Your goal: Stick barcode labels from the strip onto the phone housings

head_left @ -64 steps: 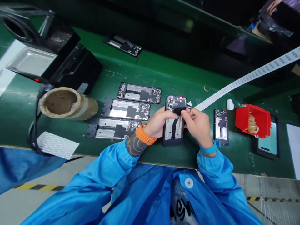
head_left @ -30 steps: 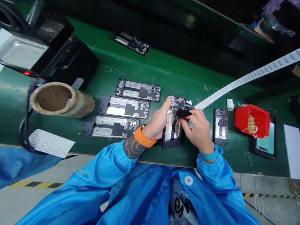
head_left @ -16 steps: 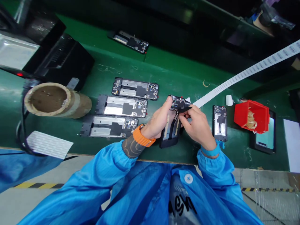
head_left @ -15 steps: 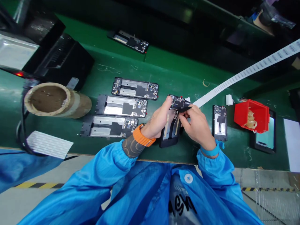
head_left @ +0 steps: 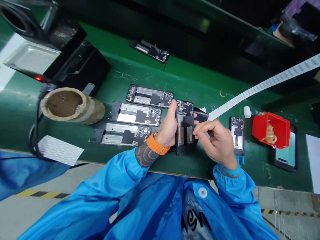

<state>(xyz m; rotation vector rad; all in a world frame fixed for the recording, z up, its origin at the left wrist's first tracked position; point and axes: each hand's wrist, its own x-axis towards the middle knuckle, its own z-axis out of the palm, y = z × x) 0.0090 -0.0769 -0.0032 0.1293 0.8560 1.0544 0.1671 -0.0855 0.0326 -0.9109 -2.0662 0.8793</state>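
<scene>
Black flap let go; work apparently shifts down the opened phone.
Near the front edge of the tabletop, my left hand clasps it; my right hand pinches beside it, contents undeterminable.

Room beyond hands, phone frames blocking left, label strip and bin right

Six opened phones: one in left hand, three left of it, one beyond it, one right of right hand. Farther right: one red bin. Far left of left hand: one cardboard tube. Beyond right hand: one paper strip.
</scene>
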